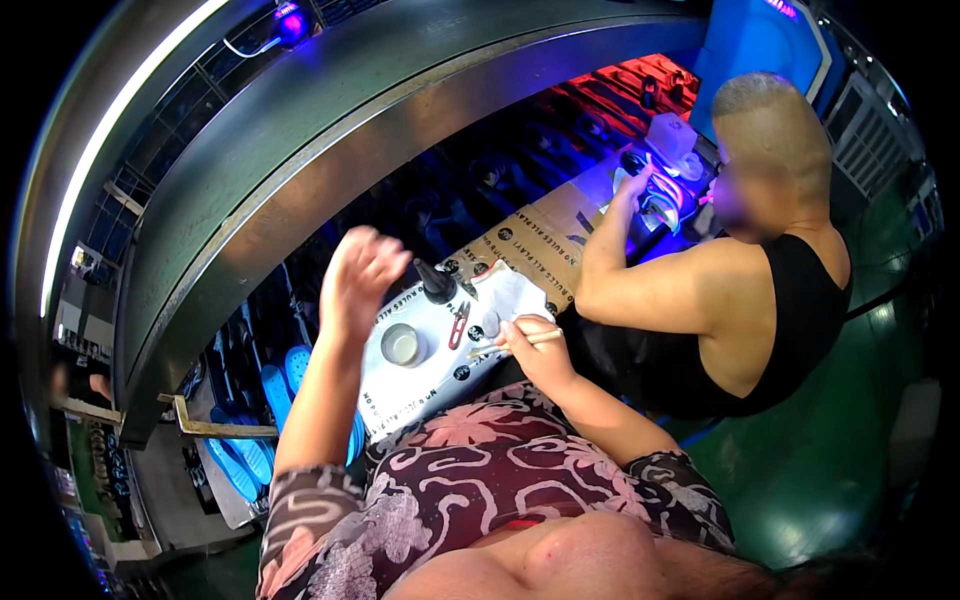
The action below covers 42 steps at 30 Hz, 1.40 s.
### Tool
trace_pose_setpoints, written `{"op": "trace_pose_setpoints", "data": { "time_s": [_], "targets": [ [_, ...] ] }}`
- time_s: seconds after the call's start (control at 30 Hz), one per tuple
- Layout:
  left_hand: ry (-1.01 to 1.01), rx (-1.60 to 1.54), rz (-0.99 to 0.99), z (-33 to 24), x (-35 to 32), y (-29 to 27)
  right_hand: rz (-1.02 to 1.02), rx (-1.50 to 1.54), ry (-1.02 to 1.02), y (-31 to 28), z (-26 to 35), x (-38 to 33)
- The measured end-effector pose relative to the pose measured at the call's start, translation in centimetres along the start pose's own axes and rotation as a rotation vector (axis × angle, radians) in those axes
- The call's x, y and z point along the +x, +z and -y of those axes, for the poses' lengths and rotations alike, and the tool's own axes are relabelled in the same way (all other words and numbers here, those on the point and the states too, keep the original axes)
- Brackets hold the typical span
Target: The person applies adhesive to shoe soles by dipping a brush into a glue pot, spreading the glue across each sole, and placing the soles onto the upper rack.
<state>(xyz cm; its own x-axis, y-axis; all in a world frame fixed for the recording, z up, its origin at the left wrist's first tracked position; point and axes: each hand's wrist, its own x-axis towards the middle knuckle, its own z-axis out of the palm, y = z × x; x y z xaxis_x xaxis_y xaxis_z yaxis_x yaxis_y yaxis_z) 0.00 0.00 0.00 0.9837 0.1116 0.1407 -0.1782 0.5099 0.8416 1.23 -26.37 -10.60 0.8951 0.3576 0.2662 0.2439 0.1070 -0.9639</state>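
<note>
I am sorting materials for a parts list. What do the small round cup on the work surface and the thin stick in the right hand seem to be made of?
The small round cup looks like metal: grey with a dull shine on its rim. The thin stick in the right hand seems to be wood or bamboo, pale tan and matte, though its blurred look leaves this open.

Printed brown cardboard sheet (545, 232) on workbench (420, 385)

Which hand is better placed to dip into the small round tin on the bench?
Right, probably. The right hand already holds a thin stick low beside the round tin; the left hand is raised above the bench, empty.
</note>
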Motion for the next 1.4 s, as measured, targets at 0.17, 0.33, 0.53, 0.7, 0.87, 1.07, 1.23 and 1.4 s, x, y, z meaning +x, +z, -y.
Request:
{"op": "trace_pose_setpoints", "data": {
  "time_s": [0.17,0.33,0.53,0.7,0.87,1.07,1.23,1.4],
  "targets": [
    [0.005,1.44,-0.622,2.0,-15.9,-11.7,0.07,-0.061,-0.048,-0.3,-0.5,0.0],
    [-0.449,1.757,-0.81,5.2,-22.6,-12.4,0.238,-0.087,0.005,2.9,-0.8,0.5],
    [0.095,2.102,-0.927,6.3,-25.3,-15.7,0.289,-0.077,0.072,5.2,-1.4,-0.4],
    [-0.662,1.813,-0.751,5.9,-28.7,-16.8,0.261,-0.062,0.219,3.9,-2.8,-1.9],
    [-0.314,1.462,-0.988,7.5,-29.2,-16.0,0.238,-0.117,0.203,4.0,-2.7,-1.6],
    [-0.451,-0.103,-0.693,6.7,-29.9,-11.5,0.236,-0.024,0.271,5.3,-1.5,-2.3],
    [-0.215,0.011,-0.635,6.7,-26.6,-5.5,0.248,0.048,0.172,5.6,0.6,-2.2],
    [0.122,0.599,-0.668,7.4,-22.9,-4.1,0.346,0.089,0.072,7.0,3.4,-1.8]
  ]
}}
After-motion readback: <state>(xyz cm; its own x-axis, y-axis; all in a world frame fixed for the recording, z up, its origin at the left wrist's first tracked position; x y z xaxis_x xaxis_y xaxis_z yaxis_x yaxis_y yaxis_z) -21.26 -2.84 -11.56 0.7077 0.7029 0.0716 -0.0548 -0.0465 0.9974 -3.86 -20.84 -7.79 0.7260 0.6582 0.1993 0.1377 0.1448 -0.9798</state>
